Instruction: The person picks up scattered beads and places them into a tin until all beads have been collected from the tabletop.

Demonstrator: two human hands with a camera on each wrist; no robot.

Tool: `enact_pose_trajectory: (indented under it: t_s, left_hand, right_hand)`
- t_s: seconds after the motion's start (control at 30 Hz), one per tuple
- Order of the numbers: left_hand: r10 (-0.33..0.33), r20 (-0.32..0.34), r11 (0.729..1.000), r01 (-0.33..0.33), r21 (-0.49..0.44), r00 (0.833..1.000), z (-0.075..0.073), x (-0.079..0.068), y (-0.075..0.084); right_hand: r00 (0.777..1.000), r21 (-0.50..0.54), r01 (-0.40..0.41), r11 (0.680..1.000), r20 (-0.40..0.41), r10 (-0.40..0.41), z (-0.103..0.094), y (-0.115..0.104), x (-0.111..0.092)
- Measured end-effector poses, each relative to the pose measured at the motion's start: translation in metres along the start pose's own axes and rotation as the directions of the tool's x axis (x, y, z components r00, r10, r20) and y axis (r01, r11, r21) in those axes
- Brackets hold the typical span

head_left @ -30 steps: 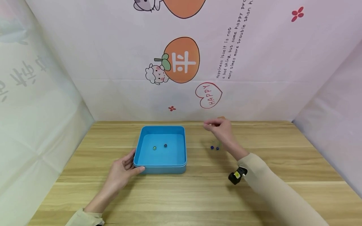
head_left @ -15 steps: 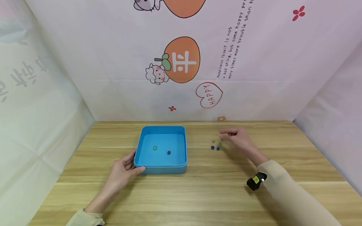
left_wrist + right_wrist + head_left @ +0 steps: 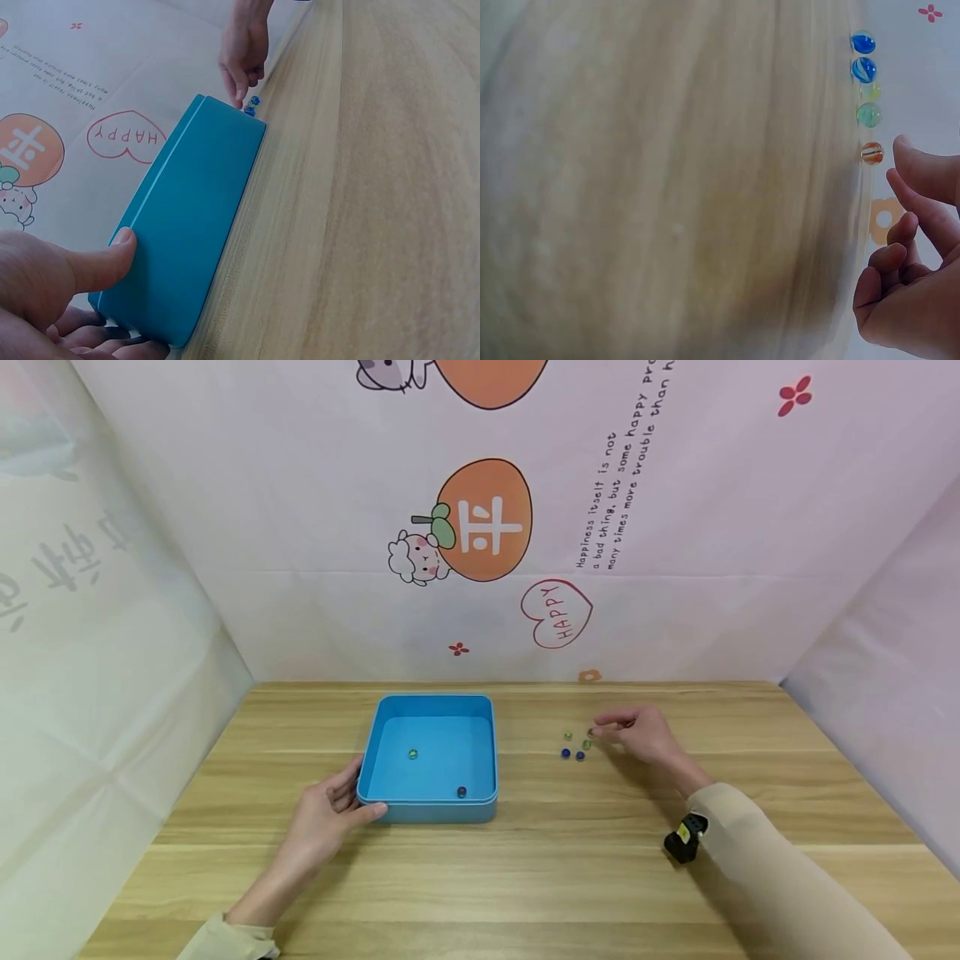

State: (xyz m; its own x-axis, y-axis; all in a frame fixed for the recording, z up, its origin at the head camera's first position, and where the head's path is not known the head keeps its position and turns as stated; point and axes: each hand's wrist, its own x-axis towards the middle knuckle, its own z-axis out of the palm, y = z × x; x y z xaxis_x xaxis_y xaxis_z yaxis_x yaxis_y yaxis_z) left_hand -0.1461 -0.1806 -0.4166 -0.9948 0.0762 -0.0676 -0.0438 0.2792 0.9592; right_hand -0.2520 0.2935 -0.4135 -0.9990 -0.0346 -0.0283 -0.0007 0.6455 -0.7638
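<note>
My left hand grips the near left corner of a square blue box, thumb along its front wall and fingers on its left side. Inside lie a yellow-green marble and a dark reddish marble. To the box's right, my right hand hovers low, its thumb and forefinger apart beside an orange-red striped marble; its other fingers are curled. Close by on the table sit a green marble, a yellow marble and two blue marbles.
The wooden table backs onto a white printed cloth, and more cloth hangs along both sides. A black wrist camera is strapped at the right sleeve.
Inside the box, the dark reddish marble has rolled toward the near right. My right hand has moved right and down to the loose marbles. The left hand stays on the box.
</note>
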Motion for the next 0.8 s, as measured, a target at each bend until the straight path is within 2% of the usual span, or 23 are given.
enact_pose_trajectory:
  t_s: [0.47,0.8]
  left_hand:
    - [0.01,0.009,1.0,-0.01,-0.009,1.0,-0.0003,-0.0005,0.001]
    - [0.008,0.005,1.0,-0.008,-0.007,1.0,-0.0001,-0.0002,0.0013]
  right_hand:
    - [0.998,-0.043,-0.047,0.998,0.036,0.048,-0.0025,0.0053,0.0054]
    - [0.998,-0.063,-0.037,0.997,0.048,0.04,-0.0016,0.0075,0.0084]
